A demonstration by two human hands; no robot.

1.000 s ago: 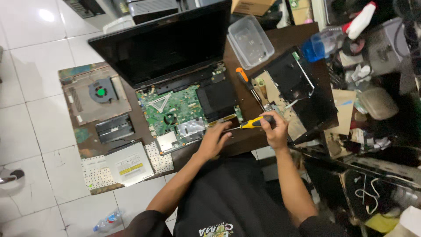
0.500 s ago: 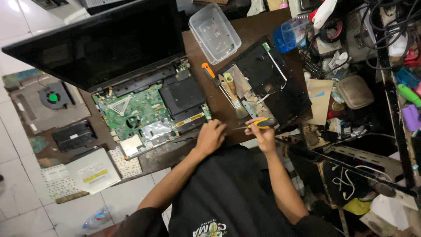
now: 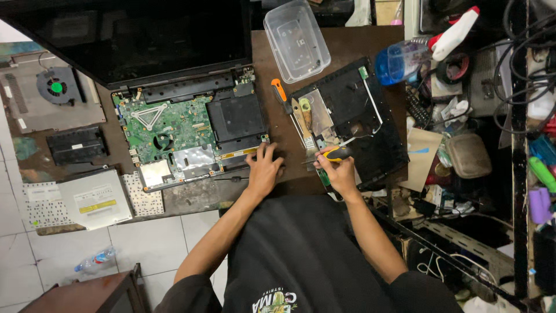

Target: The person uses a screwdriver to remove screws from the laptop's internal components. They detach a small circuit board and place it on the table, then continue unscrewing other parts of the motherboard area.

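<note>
Screwdriver (image 3: 335, 154), yellow and black in the handle, sits in your right hand (image 3: 340, 173) with the fingers wrapped shut around it, at about five o'clock on the brown table (image 3: 333, 46). Its tip points toward nine o'clock, at the near edge of the black cover panel (image 3: 353, 119). Whether the tip touches anything is too small to tell.

Your left hand (image 3: 263, 171) lies at the table's near edge, fingers spread and pressed flat, empty, touching the front corner of the opened laptop (image 3: 191, 130). The green circuit board (image 3: 165, 130) shows at about nine o'clock from that hand.

Farther out, between the laptop and the panel, an orange-handled screwdriver (image 3: 280, 94) lies loose. At twelve o'clock stands a clear plastic box (image 3: 296, 39), with the dark laptop screen (image 3: 133, 37) at eleven o'clock. Far left are a keyboard (image 3: 139, 194), a silver disc drive (image 3: 95, 198) and a cooling fan (image 3: 55, 87).

The risk, as it looks: if the tip slips off, it may scratch the panel or jab the bare board. Your left palm could also press on exposed parts, or a loose screw could roll off the near edge.
</note>
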